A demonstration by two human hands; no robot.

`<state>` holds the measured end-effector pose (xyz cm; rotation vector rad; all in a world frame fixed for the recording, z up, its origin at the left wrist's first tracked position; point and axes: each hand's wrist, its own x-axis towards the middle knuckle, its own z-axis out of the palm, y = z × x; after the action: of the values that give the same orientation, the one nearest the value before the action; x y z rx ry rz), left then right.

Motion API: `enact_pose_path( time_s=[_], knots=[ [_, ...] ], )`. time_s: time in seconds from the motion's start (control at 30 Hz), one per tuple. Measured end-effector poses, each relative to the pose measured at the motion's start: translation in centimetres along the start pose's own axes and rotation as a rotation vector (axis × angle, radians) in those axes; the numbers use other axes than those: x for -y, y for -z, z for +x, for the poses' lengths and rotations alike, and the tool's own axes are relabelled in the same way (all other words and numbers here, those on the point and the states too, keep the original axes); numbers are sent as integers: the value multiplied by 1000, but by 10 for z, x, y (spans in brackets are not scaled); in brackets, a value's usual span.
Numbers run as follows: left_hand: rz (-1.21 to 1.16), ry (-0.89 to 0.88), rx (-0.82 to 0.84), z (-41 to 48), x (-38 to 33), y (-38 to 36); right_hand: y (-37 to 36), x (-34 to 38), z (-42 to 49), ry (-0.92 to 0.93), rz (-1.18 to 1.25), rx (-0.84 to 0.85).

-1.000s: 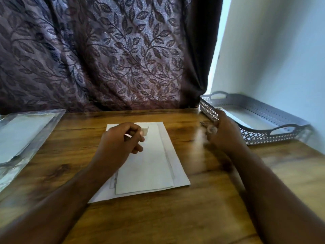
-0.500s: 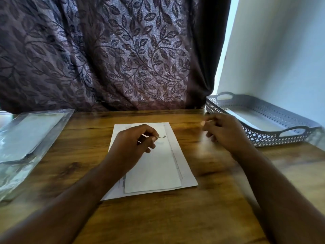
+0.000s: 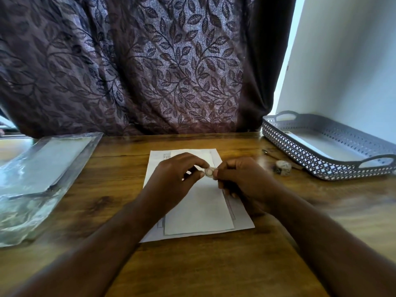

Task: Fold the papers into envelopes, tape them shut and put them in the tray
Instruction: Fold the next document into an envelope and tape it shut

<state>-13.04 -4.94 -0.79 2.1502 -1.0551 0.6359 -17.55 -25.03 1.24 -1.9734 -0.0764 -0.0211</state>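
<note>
Two pinching sets of fingers, left hand [image 3: 173,179] and right hand [image 3: 242,179], on small pale tape piece [image 3: 209,172] above folded white paper [image 3: 199,211] lying on wooden bench [image 3: 214,264]. Far right, grey perforated tray [image 3: 300,151] with flat white sheet [image 3: 321,146] inside.

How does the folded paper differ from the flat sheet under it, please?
The folded paper is narrower and lies on top; the flat sheet is wider, on the table. The flat sheet shows print at its far-left corner; the folded paper looks blank. Both are white.
</note>
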Motion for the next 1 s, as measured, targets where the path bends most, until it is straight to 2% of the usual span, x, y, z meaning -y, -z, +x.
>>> enact_pose_path(
  time_s=[0.1,0.23,0.4,0.57,0.83,1.0],
  knots=[
    [73,113,-3,0,13,0,-2,-6,7,60,-42,-150],
    [202,224,82,-3,33,3,-4,-19,16,119,-272,-276],
    [171,369,108,2,48,5,-10,-21,19,137,-381,-263],
    [276,450,221,27,61,-11,-13,-20,22,112,-383,-273],
    [412,456,417,62,67,-32,-10,-22,22,126,-328,-261],
    [406,437,448,52,54,-32,-6,-22,23,125,-325,-257]
  ],
)
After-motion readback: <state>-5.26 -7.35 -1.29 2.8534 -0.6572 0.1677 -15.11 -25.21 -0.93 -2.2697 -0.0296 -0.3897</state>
